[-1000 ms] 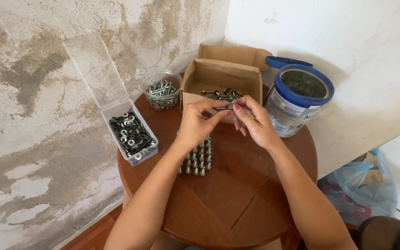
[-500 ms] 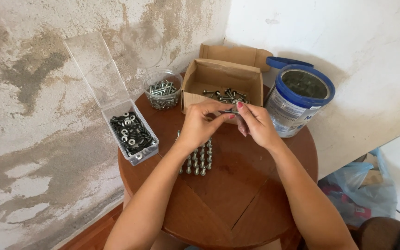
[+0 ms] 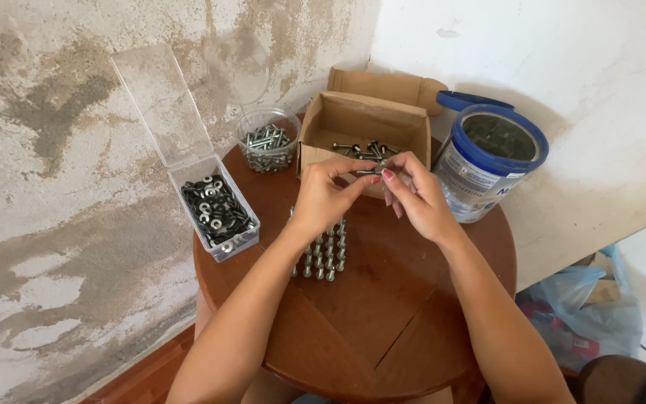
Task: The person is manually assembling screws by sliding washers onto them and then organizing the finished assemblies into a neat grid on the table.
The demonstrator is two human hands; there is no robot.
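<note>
Both hands meet above bench centre: left hand [image 3: 324, 196] and right hand [image 3: 416, 200] pinch one small steel bolt [image 3: 368, 172] betw. fingertips, fingers closed on it. Vs. a second ago, hands barely shifted, so fitting work seems ongoing. Below: rows of upright bolts [image 3: 321, 251] on round wooden bench [image 3: 383, 314]. Behind: cardboard box [image 3: 360, 127] w/ loose bolts, glass jar [image 3: 266, 141], clear plastic case of washers [image 3: 215, 211], blue-rimmed tin [image 3: 487, 161].
</note>
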